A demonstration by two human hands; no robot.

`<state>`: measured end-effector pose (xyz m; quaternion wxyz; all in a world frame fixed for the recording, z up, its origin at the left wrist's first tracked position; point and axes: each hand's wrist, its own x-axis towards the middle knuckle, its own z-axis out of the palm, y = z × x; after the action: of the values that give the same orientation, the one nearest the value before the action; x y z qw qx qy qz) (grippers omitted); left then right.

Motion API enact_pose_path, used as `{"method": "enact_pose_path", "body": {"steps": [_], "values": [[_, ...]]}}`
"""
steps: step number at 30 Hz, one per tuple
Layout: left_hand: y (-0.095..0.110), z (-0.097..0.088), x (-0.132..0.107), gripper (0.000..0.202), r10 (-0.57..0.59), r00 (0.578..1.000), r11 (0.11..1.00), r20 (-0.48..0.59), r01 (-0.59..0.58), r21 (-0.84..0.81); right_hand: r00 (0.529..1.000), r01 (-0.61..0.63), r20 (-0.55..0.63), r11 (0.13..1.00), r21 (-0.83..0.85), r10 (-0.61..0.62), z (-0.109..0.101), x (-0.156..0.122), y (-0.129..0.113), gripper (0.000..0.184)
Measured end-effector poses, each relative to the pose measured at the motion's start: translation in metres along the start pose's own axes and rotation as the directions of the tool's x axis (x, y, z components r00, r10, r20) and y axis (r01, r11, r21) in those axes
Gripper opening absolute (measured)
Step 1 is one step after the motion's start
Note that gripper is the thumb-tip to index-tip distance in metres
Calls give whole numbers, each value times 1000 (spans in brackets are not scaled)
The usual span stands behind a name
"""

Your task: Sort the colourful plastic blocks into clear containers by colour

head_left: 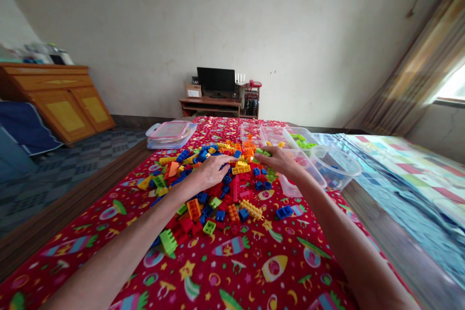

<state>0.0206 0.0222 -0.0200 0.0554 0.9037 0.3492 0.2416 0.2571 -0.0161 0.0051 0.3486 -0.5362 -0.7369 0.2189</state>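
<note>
A heap of mixed toy building bricks lies on a red patterned cloth. My left hand (pixel 213 170) reaches over the heap with its index finger stretched out and thumb apart. Its fingertips are beside a small blue brick (pixel 237 154) and a yellow brick (pixel 241 168), and I see nothing held in it. At the heap's right side my right hand (pixel 279 159) has its fingers closed on a green brick (pixel 262 152). More green bricks (pixel 271 174) lie just below that hand, near several small blue bricks (pixel 258 185). The right fingertips are partly hidden.
Right of the heap stands a clear divided container (pixel 307 167) with green bricks (pixel 301 141) in one compartment. A round clear bowl (pixel 347 167) with blue pieces is beside it. Clear lids (pixel 170 130) are stacked at the far left. A desk with a monitor (pixel 216 80) stands beyond.
</note>
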Motion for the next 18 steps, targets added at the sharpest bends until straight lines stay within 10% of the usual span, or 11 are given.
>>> {"method": "enact_pose_path", "body": {"steps": [7,11,18], "values": [[4,-2,-2,35,16,1000,1000,24,-16,-8,966,-170,-232,956,-237,114,-66,28,38,35],[1,-2,-2,35,20,999,999,30,-19,-31,937,-338,-263,784,-521,229,-105,61,70,27],[-6,-2,-6,36,19,1000,998,10,-18,-63,907,-330,-417,704,-629,53,-140,88,116,26]]}}
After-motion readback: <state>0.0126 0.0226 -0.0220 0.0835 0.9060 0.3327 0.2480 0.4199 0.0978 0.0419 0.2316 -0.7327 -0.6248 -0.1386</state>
